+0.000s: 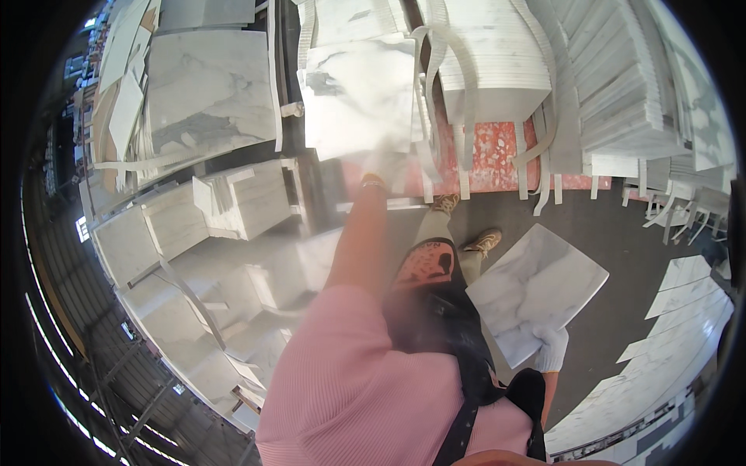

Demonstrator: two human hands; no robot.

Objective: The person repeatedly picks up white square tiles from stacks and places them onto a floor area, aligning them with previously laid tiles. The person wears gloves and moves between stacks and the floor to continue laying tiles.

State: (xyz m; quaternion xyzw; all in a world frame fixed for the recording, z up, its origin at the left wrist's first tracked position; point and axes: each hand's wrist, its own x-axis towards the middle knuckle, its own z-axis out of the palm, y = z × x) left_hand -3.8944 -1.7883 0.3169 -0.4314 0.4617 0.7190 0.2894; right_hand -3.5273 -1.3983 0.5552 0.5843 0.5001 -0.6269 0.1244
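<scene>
My right hand (551, 347), in a white knit glove, grips the lower right edge of a square white marble tile with grey veins (536, 291). The tile hangs tilted at my right side, over the dark floor. My left arm stretches forward, and my left hand (379, 159) meets the near edge of an upright marble slab (357, 93) in a row of slabs. Glare and haze blur that hand. Its fingers do not show, so whether it grips the slab is unclear.
Thick stacks of marble tiles (497, 58) stand ahead on a red speckled base (497, 151), with pale straps (466, 85) hanging over it. More tile stacks (622, 85) line the right. Marble-faced bins (225, 210) lie left. Tiles (676, 326) spread on the floor at right.
</scene>
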